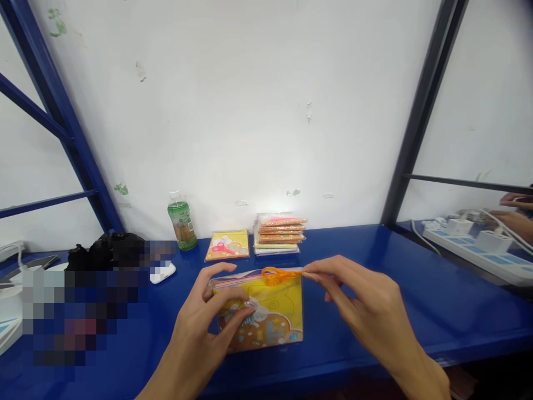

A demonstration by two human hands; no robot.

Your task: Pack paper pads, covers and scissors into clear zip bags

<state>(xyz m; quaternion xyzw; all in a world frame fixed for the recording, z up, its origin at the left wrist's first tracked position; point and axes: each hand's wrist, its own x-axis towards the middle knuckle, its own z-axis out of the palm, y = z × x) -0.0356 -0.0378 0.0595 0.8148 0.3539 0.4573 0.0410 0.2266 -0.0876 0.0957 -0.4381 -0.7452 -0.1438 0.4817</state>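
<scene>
A clear plastic bag [287, 316] with yellow and brown printed paper inside stands tilted over the near part of the table. My left hand [208, 316] is closed on its left side, thumb and a finger pinching the front while another finger reaches over the top edge. Small orange scissors [275, 275] lie across the bag's upper edge, handle loops toward the left. At the bag's top right corner, my right hand [353, 294] pinches the scissors' blade end between thumb and fingertips. Whether those fingertips also grip the bag's edge is hard to make out.
Behind the bag lie another yellow packet with pink scissors [228, 245] and a stack of similar packets [278, 234]. A green-labelled bottle [182, 222] stands by the wall. Power strips [478, 241] with cables lie at right. Black bags [104, 250] and a white case [162, 271] are at left.
</scene>
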